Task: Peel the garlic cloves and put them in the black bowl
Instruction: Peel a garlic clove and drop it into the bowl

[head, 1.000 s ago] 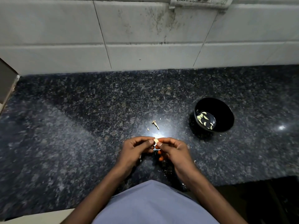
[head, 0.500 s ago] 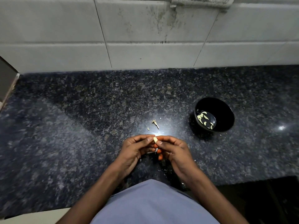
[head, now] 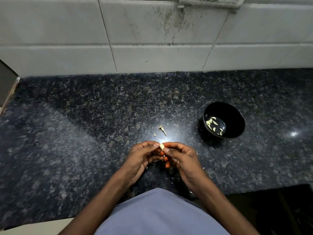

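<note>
The counter (head: 84, 141) is dark speckled stone; its far edge meets the tiled wall (head: 152, 56) at 12 o'clock, and its near edge runs along the bottom of the view on either side of the person's blue shirt (head: 160, 212). A wide bare stretch of counter lies from 8 to 10 o'clock of the hands, and a second bare stretch lies between the hands and the wall. At 3 to 4 o'clock the counter ends in a dark recess (head: 279, 209). The left hand (head: 140, 158) and right hand (head: 183, 158) meet over the middle of the counter, fingers curled, both pinching one garlic clove (head: 162, 146) between thumb and fingertips; the clove shows pale at the top of the grip. Whether any skin remains on the clove cannot be told. The black bowl (head: 237, 121) stands on the counter at 2 o'clock of the hands, well apart from them, upright, and holds several pale peeled cloves (head: 213, 124) on its floor. Small garlic scraps (head: 162, 130) lie on the counter at 12 o'clock, just beyond the fingertips, between hands and wall. A socket plate (head: 210, 1) sits on the wall at 1 o'clock.
</note>
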